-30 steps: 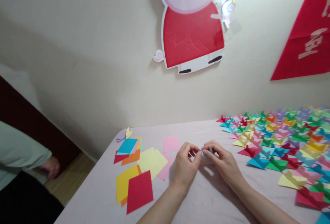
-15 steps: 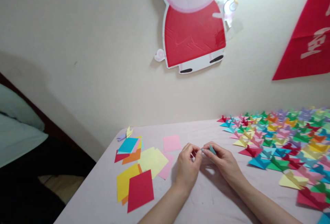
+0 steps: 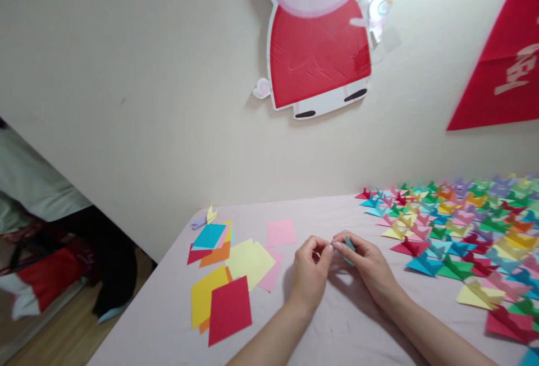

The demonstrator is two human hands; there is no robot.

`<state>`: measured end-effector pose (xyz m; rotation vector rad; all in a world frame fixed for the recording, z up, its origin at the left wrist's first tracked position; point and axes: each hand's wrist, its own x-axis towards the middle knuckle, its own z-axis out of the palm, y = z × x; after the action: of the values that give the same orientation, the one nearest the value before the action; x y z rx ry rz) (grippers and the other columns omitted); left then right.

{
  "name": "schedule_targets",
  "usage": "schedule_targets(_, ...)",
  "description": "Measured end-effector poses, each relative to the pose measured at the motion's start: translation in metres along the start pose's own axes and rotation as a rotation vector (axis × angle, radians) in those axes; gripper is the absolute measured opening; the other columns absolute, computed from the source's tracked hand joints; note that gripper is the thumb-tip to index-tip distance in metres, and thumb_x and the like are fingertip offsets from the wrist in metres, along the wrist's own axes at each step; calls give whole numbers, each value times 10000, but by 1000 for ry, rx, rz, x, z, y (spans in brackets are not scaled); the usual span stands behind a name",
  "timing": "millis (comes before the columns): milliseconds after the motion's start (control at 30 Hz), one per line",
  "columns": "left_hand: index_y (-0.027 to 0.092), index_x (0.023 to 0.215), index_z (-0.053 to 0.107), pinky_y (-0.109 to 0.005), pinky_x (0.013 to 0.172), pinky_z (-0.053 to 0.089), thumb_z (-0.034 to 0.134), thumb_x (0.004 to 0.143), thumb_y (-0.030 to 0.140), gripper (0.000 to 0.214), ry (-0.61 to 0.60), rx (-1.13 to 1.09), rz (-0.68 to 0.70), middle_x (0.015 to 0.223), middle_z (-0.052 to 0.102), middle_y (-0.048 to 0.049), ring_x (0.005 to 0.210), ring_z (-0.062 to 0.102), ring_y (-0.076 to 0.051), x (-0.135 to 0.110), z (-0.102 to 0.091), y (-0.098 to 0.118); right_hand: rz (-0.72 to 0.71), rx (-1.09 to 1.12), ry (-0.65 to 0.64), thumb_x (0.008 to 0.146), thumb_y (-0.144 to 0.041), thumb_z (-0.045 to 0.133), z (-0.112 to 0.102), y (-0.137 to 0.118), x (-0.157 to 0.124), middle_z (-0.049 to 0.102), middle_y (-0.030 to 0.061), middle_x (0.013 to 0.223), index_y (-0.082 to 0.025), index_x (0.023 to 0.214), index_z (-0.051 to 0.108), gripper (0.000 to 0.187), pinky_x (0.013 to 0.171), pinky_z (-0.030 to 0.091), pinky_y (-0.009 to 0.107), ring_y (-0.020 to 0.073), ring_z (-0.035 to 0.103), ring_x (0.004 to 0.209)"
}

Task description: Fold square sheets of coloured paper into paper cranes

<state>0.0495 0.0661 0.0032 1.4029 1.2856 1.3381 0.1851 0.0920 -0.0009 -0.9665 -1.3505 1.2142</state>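
My left hand (image 3: 309,272) and my right hand (image 3: 366,265) meet just above the pink table (image 3: 337,326), fingertips pinched together on a small folded teal paper piece (image 3: 348,243). Most of that piece is hidden behind my right fingers. Flat paper squares lie to the left of my hands: a red square (image 3: 229,310), a yellow square (image 3: 205,296), a pale yellow square (image 3: 249,262) and a pink square (image 3: 281,233). A small stack topped by a blue square (image 3: 209,236) sits further left.
Several rows of folded paper cranes (image 3: 458,231) in many colours cover the table's right side. Two small folded pieces (image 3: 205,219) sit at the far left corner. A cartoon pig cutout (image 3: 320,46) and red banner (image 3: 501,68) hang on the wall. Another person (image 3: 54,225) stands left, beyond the table.
My hands have stayed together on the teal piece, fingers shifting slightly. The person at the left has moved, and the view has drifted a little.
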Motion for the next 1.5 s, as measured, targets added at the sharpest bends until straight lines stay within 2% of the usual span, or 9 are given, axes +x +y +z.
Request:
schedule_targets(267, 207, 823, 630, -267, 718, 398, 592, 848, 220, 47, 23, 134, 76, 829, 636, -9, 766, 545, -166, -4, 0, 3, 0, -22, 11, 754, -524, 698, -1, 1, 1, 572, -1, 741, -211, 726, 616, 325, 682, 438, 286, 196, 520, 744)
schedule_targets(1000, 213, 755, 570, -275, 712, 379, 573, 843, 249, 95, 68, 102, 109, 745, 592, 7, 731, 522, -166, -3, -2, 6, 61, 102, -39, 721, -501, 768, 0, 2, 0, 596, -14, 673, -192, 716, 677, 321, 609, 434, 270, 163, 527, 655)
schedule_targets(1233, 209, 789, 565, -279, 732, 386, 528, 867, 233, 90, 51, 112, 99, 781, 601, -1, 754, 536, -168, -4, -2, 4, 33, 92, -28, 726, -481, 765, 0, 2, 1, 589, -15, 690, -192, 710, 672, 304, 626, 436, 267, 163, 532, 674)
schedule_targets(1367, 210, 833, 592, -274, 722, 389, 603, 840, 245, 37, 0, 172, 62, 829, 610, -5, 772, 532, -170, -5, -1, 3, 25, 78, -15, 728, -482, 755, 0, 1, 1, 581, -16, 694, -200, 682, 646, 306, 646, 432, 271, 168, 529, 690)
schedule_targets(1500, 207, 741, 581, -271, 699, 374, 612, 827, 207, 91, -51, 233, 74, 799, 582, 2, 749, 506, -163, -4, 0, 2, 20, 59, -32, 726, -507, 749, -1, 0, 1, 564, -14, 674, -200, 666, 633, 334, 651, 427, 278, 171, 515, 680)
